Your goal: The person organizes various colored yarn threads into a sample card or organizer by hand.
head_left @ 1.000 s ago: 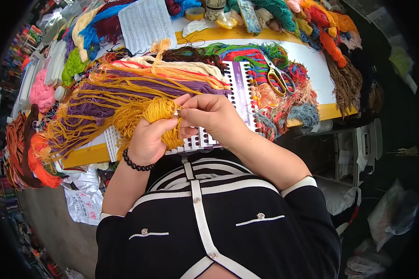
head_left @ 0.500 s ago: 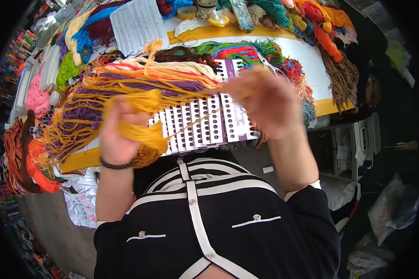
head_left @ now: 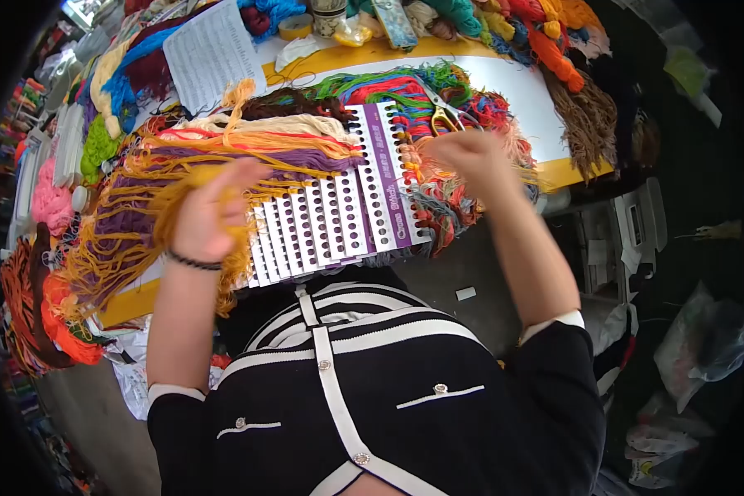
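Observation:
My left hand (head_left: 211,217), with a dark bracelet at the wrist, is closed around a bundle of golden-yellow thread (head_left: 174,198). The bundle is blurred and hangs down below the palm. My right hand (head_left: 474,157) is curled at the right, just below the gold-handled scissors (head_left: 444,116); whatever its fingers hold is hidden. Between the hands lie white and purple cards (head_left: 386,178) with rows of punched holes, fanned over each other. Purple threads (head_left: 322,159), along with orange and cream ones, run leftward from the cards.
Multicoloured threads (head_left: 450,202) lie right of the cards. A printed sheet (head_left: 213,58), a tape roll (head_left: 295,27) and a patterned cup (head_left: 329,10) are at the back. Orange skeins (head_left: 558,58) and brown threads (head_left: 591,124) hang at the right edge.
The yellow strands stretched between my hands no longer span the cards. My left hand has turned, and the yellow bundle has swung left. My right hand has curled more tightly.

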The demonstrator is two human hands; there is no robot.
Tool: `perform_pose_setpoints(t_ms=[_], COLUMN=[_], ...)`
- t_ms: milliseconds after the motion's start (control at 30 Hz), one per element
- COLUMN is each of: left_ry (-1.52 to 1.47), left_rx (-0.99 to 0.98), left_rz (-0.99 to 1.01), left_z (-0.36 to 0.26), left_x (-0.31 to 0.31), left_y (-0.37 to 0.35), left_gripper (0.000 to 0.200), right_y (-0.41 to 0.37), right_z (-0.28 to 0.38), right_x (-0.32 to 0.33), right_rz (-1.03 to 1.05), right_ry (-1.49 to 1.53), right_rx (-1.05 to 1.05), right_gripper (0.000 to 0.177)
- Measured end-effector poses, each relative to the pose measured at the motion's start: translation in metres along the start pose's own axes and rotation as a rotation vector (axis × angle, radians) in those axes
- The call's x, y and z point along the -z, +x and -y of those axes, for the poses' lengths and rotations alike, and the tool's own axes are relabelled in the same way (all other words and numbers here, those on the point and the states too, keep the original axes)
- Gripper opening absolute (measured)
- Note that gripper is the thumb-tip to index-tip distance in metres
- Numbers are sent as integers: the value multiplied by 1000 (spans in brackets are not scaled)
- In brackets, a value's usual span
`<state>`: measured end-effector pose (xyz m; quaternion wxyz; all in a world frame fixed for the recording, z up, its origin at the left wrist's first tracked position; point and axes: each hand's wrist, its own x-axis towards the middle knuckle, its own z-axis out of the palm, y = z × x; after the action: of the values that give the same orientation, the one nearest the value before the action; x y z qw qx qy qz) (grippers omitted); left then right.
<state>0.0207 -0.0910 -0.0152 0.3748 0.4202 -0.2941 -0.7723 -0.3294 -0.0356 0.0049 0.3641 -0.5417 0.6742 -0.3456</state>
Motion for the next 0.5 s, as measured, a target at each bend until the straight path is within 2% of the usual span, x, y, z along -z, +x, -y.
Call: perform_pose_setpoints(t_ms=[33,100,133,167,200,300,400,500], left_ry=[-2,27,59,91,118,105,235,406], left_rx=[180,281,280,280,257,205,69,-23], left_rz=[30,153,121,89,64,12,-9,-45], left_z=[9,36,45,52,57,68,79,85], left_x=[-28,-49,-61,-70,-74,-86,-93,-93], left_y=[9,36,42,46,49,55,67,75], left_gripper=[27,29,30,31,32,30,20,22], right_y=[8,21,27,33,37,36,39,42], right_z=[-16,-26,-33,-40,-43,-34,-33,-30], right_x=[-31,-63,-71,-77,-81,-81,-78,-78], right_rz=[49,154,153,230,305,303,323,349], right_ry=[-25,-138,-140,-68,5,184,188,197], right_rx=[162,220,216,88,-41,-155,-174,-201], right_gripper=[25,24,24,24,24,24,23,23])
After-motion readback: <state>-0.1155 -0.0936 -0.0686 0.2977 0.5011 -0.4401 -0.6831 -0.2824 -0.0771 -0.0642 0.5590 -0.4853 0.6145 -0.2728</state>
